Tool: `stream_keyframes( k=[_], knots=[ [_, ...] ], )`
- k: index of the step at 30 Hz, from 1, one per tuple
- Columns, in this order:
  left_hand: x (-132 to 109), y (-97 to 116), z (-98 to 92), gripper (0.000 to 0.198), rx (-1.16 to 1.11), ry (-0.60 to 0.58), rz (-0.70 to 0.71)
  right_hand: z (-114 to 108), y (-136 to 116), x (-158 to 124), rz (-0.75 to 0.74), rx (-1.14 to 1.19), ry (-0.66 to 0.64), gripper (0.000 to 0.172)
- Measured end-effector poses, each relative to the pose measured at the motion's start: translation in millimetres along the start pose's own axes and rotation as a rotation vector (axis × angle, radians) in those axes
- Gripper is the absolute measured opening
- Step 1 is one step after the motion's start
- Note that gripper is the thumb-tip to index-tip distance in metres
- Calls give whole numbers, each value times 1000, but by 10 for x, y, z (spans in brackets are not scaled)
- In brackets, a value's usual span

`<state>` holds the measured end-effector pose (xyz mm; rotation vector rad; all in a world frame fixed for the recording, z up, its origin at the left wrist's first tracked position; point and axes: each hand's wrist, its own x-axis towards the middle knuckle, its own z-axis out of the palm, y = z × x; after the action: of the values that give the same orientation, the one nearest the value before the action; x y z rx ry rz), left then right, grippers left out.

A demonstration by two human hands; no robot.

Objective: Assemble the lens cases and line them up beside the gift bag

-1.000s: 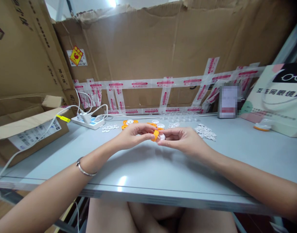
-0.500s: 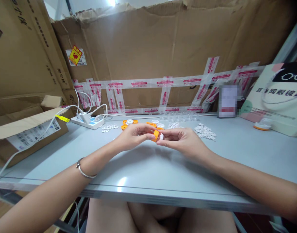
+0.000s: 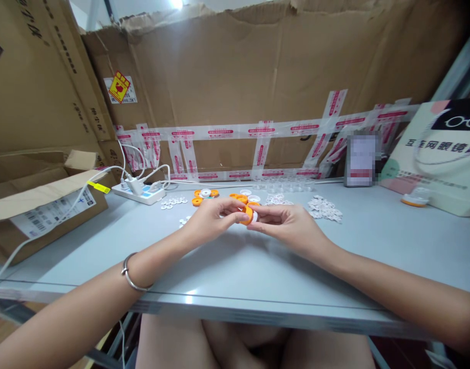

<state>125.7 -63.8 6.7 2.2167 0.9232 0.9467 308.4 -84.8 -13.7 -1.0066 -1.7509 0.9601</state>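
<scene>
My left hand (image 3: 210, 219) pinches a small orange ring (image 3: 247, 214) between thumb and fingertips, just above the grey table (image 3: 227, 266). My right hand (image 3: 286, 223) meets it from the right, its fingertips closed on a small white part (image 3: 254, 216) pressed against the ring. Both hands hover over the middle of the table. Behind them lie more orange rings and white discs (image 3: 242, 196), and further right a heap of small white pieces (image 3: 325, 208).
A white power strip (image 3: 140, 193) with plugs and cables sits at the back left. An open cardboard box (image 3: 39, 205) stands on the left. Taped cardboard walls (image 3: 258, 87) close the back. A printed bag (image 3: 438, 154) and a small orange-rimmed container (image 3: 414, 200) are at the right.
The orange ring has turned in my fingers and now shows its round face; the white part sits tighter against it. Both hands stayed in nearly the same place.
</scene>
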Motion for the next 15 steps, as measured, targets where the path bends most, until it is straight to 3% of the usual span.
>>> stream_keyframes(
  k=[8,13,15],
  knots=[
    [-13,41,16,15,66,11,17,9,8,-3,10,-50,2,40],
    [-15,23,22,15,78,12,4,41,-6,-16,-26,-13,64,62],
    [-19,13,26,14,74,19,8,50,-19,-24,-28,-7,75,62]
  ],
)
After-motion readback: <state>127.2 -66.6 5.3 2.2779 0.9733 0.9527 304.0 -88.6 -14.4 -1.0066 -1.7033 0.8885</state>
